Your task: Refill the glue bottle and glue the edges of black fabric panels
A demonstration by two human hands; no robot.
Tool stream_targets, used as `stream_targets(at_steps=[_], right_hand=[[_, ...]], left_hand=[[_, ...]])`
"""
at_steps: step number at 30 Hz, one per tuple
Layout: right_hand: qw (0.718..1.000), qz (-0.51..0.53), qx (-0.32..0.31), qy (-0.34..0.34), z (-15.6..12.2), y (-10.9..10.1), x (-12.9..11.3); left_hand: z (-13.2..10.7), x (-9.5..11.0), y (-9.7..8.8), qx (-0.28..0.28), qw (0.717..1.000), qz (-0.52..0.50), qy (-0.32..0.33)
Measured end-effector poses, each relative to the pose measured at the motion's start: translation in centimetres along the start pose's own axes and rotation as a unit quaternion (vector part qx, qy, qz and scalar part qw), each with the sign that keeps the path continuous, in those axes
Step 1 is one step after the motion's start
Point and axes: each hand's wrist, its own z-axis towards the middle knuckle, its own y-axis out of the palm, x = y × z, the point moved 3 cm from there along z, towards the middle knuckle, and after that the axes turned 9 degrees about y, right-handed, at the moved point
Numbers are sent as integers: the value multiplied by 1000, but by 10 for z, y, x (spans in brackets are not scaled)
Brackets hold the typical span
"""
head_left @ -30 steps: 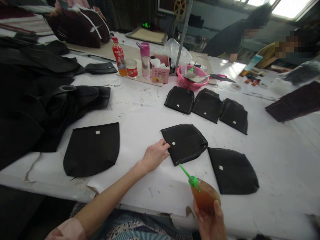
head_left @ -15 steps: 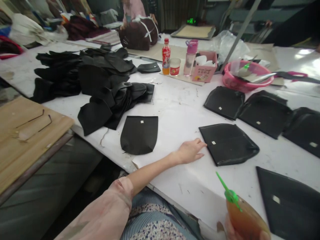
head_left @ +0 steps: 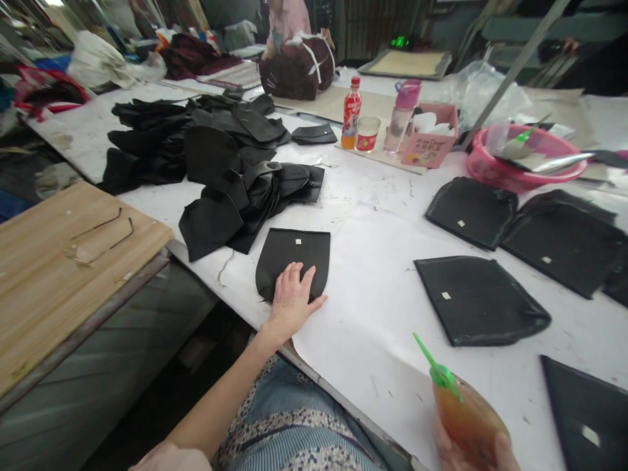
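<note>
Head view, at the cutting table: our left hand point(head_left: 292, 297) lies flat, fingers spread and gripping nothing, on the near edge of a black panel point(head_left: 294, 260) that sits on the white table point(head_left: 377, 288) just off its near-left edge. A small white tag shows near that panel's far edge. Our right hand point(head_left: 473, 451), low at the near right, is closed around an amber bottle point(head_left: 468, 418) with a green nozzle point(head_left: 434, 366) that tilts up and to the left, above the table and clear of it.

Just beyond the panel, to the far left, we see a pile point(head_left: 216, 157) of loose black pieces. To the right, well apart from our left hand, a second panel point(head_left: 478, 301) lies flat; two more lie beyond it, and another shows at the near-right corner. Along the far side stand a red-capped drink point(head_left: 350, 114), a small cup point(head_left: 367, 134), a pink-lidded flask point(head_left: 400, 114), a pink box point(head_left: 432, 140) and a pink basin point(head_left: 524, 157). A wooden board point(head_left: 63, 261) sits at the left, beside the table.
</note>
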Motion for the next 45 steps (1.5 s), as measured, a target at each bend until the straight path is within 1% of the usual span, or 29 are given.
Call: stream_targets(at_steps=[1,3,5,8,10,12,14,16,17,19,21,22,24,26,28,30,32,34,37,40,42,45], right_hand=[[1000,-3,-5,5,0,5,1],[1000,-10,-7,13,-2,15,3],[1000,-11,-1,16,-6,25,4],[999,7,19,39,-13,36,6],[998,20,28,60,-17,37,9],[997,24,22,72,-19,36,13],[997,19,10,76,-19,34,15],[997,12,4,70,-17,31,17],[998,9,4,66,-16,30,17],[998,1,5,62,-13,28,16],[998,-5,1,68,-11,27,16],[997,-5,-3,72,-10,27,16],[997,6,-4,74,-10,25,16],[997,15,-6,73,-11,23,17],[997,9,-12,70,-13,22,20],[998,1,-19,65,-16,23,22],[998,8,-8,60,-19,25,22],[998,29,13,58,-23,29,21],[996,56,43,56,-29,37,15],[997,59,40,41,-30,41,7],[998,46,26,21,-29,38,4],[1000,12,16,-7,-23,28,0]], left_hand=[[-3,-6,3,-3,1000,-5,-13],[-6,-10,7,-6,1000,-20,-9],[-7,-7,8,-15,999,-35,12],[-9,4,7,-32,997,-43,47],[-12,13,6,-38,997,-40,57],[-15,18,5,-46,996,-37,63],[-14,18,3,-57,995,-39,74],[-9,11,-2,-68,992,-65,88],[-4,4,-4,-67,990,-83,89],[10,-13,-9,-46,990,-106,79],[31,-33,-12,-17,994,-87,61],[42,-42,-11,-12,996,-70,58],[65,-58,-5,-20,998,-51,42],[86,-70,2,-32,997,-52,35],[101,-78,8,-42,996,-65,32],[109,-81,12,-53,994,-90,32],[111,-76,14,-67,989,-126,48],[109,-63,15,-83,979,-166,83],[102,-29,16,-111,958,-214,154],[99,8,20,-129,942,-227,211],[101,28,22,-130,939,-220,232],[106,49,23,-129,940,-196,249]])
